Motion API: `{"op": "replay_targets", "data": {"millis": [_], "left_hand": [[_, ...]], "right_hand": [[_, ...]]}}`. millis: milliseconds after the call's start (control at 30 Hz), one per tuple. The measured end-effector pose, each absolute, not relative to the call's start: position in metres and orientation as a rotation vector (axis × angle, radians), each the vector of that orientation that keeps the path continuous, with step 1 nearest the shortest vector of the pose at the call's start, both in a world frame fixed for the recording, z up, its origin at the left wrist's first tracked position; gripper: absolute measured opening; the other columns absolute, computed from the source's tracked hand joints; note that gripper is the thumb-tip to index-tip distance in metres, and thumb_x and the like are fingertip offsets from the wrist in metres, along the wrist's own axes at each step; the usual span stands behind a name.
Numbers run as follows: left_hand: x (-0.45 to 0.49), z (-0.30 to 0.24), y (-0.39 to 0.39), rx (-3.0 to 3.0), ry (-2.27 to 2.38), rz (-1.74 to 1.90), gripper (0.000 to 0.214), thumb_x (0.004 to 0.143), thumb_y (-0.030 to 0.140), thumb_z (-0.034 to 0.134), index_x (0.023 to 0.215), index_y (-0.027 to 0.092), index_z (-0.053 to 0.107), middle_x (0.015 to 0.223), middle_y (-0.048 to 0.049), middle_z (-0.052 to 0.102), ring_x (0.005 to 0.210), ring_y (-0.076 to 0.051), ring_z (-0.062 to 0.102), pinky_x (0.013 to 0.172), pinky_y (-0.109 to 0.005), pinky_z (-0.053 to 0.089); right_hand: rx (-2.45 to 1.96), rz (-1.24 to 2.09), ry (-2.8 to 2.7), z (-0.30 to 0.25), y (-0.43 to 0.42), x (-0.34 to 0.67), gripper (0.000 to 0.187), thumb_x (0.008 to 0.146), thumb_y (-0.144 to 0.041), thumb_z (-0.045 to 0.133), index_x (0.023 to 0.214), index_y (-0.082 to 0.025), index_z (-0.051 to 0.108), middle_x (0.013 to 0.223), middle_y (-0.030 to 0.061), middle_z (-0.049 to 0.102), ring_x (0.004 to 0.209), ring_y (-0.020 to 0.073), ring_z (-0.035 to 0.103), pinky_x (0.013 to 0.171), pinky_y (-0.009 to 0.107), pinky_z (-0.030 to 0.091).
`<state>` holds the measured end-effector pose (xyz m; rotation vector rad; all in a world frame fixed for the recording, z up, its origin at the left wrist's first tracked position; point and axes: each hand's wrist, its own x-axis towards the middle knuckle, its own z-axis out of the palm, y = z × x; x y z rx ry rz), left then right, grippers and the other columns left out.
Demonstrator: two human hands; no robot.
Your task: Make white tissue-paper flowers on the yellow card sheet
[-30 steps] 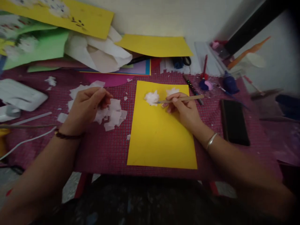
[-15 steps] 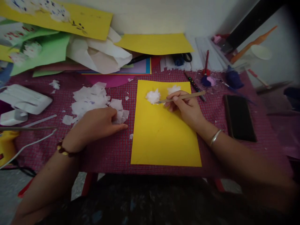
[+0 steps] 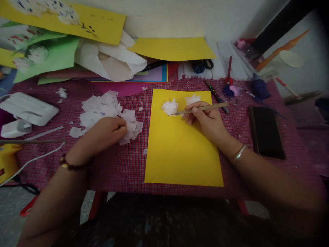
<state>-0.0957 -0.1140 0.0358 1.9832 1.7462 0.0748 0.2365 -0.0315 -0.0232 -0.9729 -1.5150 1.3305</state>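
Note:
My right hand (image 3: 205,118) pinches a thin wooden paintbrush (image 3: 216,105). Its tip touches or hovers just over the lower edge of a fluffy white tissue-paper flower (image 3: 169,105) on a yellow sheet (image 3: 180,151). A second white paper tuft (image 3: 192,99) lies close to my right fingertips, partly behind them. To the left, my left hand (image 3: 109,132) rests with curled fingers and thumb at the edge of a pile of torn white paper pieces (image 3: 100,106). Whatever those fingers hold, if anything, is hidden.
A black phone (image 3: 266,132) lies right of the yellow sheet. Behind it are a dotted pen (image 3: 214,92) and paint palette (image 3: 230,91). White plastic devices (image 3: 33,108) and a yellow glue gun (image 3: 9,159) sit at left. Decorated coloured papers (image 3: 100,27) are stacked along the wall.
My left thumb and fingers have curled in, and more loose paper squares show beside them. My right hand keeps the paintbrush at the flower. The whole view has shifted slightly.

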Motion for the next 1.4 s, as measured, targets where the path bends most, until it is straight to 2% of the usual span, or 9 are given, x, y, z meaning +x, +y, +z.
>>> {"op": "replay_targets", "data": {"millis": [167, 400, 500, 633, 833, 1000, 1167, 1267, 1400], "left_hand": [[-0.119, 0.054, -0.111, 1.765, 1.651, 0.315, 0.029, 0.087, 0.036, 0.049, 0.064, 0.023, 0.059, 0.063, -0.0014, 0.059, 0.061, -0.016, 0.052, 0.059, -0.031, 0.04], [-0.102, 0.051, -0.123, 1.814, 1.745, 0.342, 0.03, 0.09, 0.047, 0.058, 0.071, 0.024, 0.062, 0.065, -0.0011, 0.059, 0.062, -0.017, 0.052, 0.059, -0.031, 0.04], [-0.099, 0.041, -0.125, 2.038, 1.65, 0.293, 0.019, 0.085, 0.043, 0.066, 0.085, 0.024, 0.068, 0.082, -0.0035, 0.069, 0.076, -0.019, 0.061, 0.072, -0.033, 0.048], [-0.105, 0.033, -0.125, 2.229, 1.504, 0.226, 0.019, 0.088, 0.033, 0.059, 0.098, 0.023, 0.07, 0.101, -0.0079, 0.072, 0.1, -0.024, 0.065, 0.093, -0.038, 0.052], [-0.102, 0.03, -0.125, 2.294, 1.464, 0.115, 0.022, 0.09, 0.026, 0.055, 0.106, 0.02, 0.07, 0.112, -0.0112, 0.071, 0.109, -0.026, 0.064, 0.099, -0.04, 0.052], [-0.097, 0.026, -0.123, 2.334, 1.559, 0.129, 0.015, 0.095, 0.035, 0.059, 0.092, 0.021, 0.065, 0.098, -0.0095, 0.07, 0.098, -0.026, 0.063, 0.092, -0.041, 0.051], [-0.096, 0.026, -0.12, 2.286, 1.621, 0.18, 0.008, 0.088, 0.022, 0.055, 0.083, 0.023, 0.061, 0.087, -0.0074, 0.068, 0.087, -0.024, 0.063, 0.082, -0.038, 0.049], [-0.095, 0.03, -0.12, 2.204, 1.696, 0.204, 0.011, 0.086, 0.021, 0.052, 0.084, 0.022, 0.064, 0.087, -0.0059, 0.071, 0.082, -0.021, 0.064, 0.077, -0.035, 0.047], [-0.093, 0.04, -0.123, 2.025, 1.806, 0.251, 0.018, 0.091, 0.03, 0.052, 0.088, 0.02, 0.068, 0.084, -0.004, 0.074, 0.076, -0.018, 0.064, 0.074, -0.034, 0.046]], "right_hand": [[-0.986, 1.358, -1.504, -0.024, -0.032, 0.238, 0.026, 0.096, -0.053, 0.077, 0.094, -0.028, 0.074, 0.075, 0.0012, 0.072, 0.061, 0.0148, 0.064, 0.056, 0.031, 0.054], [-0.995, 1.354, -1.52, -0.025, -0.031, 0.238, 0.024, 0.096, -0.052, 0.077, 0.093, -0.029, 0.073, 0.077, 0.0017, 0.073, 0.061, 0.0153, 0.064, 0.056, 0.032, 0.054], [-1.013, 1.34, -1.517, -0.023, -0.032, 0.238, 0.025, 0.096, -0.053, 0.077, 0.093, -0.029, 0.073, 0.076, 0.0012, 0.073, 0.062, 0.0154, 0.064, 0.057, 0.032, 0.054], [-1.022, 1.339, -1.511, -0.02, -0.033, 0.236, 0.026, 0.094, -0.053, 0.079, 0.09, -0.028, 0.074, 0.077, 0.0013, 0.075, 0.061, 0.0148, 0.063, 0.058, 0.032, 0.054], [-1.002, 1.346, -1.475, -0.021, -0.033, 0.235, 0.031, 0.09, -0.057, 0.082, 0.088, -0.027, 0.074, 0.074, -0.0004, 0.075, 0.058, 0.0133, 0.062, 0.055, 0.03, 0.049], [-0.992, 1.348, -1.482, -0.022, -0.033, 0.235, 0.031, 0.091, -0.056, 0.081, 0.091, -0.027, 0.073, 0.074, -0.0011, 0.075, 0.059, 0.0129, 0.063, 0.057, 0.03, 0.05], [-1.012, 1.343, -1.515, -0.022, -0.033, 0.236, 0.029, 0.095, -0.055, 0.077, 0.094, -0.027, 0.072, 0.076, 0.0, 0.074, 0.061, 0.0133, 0.063, 0.058, 0.031, 0.052], [-1.006, 1.339, -1.532, -0.022, -0.033, 0.237, 0.03, 0.095, -0.057, 0.076, 0.094, -0.027, 0.071, 0.077, 0.0005, 0.073, 0.061, 0.0134, 0.062, 0.057, 0.031, 0.052], [-1.027, 1.332, -1.549, -0.022, -0.033, 0.237, 0.031, 0.096, -0.058, 0.075, 0.095, -0.028, 0.071, 0.078, 0.0011, 0.073, 0.063, 0.0143, 0.062, 0.058, 0.031, 0.053]]}}
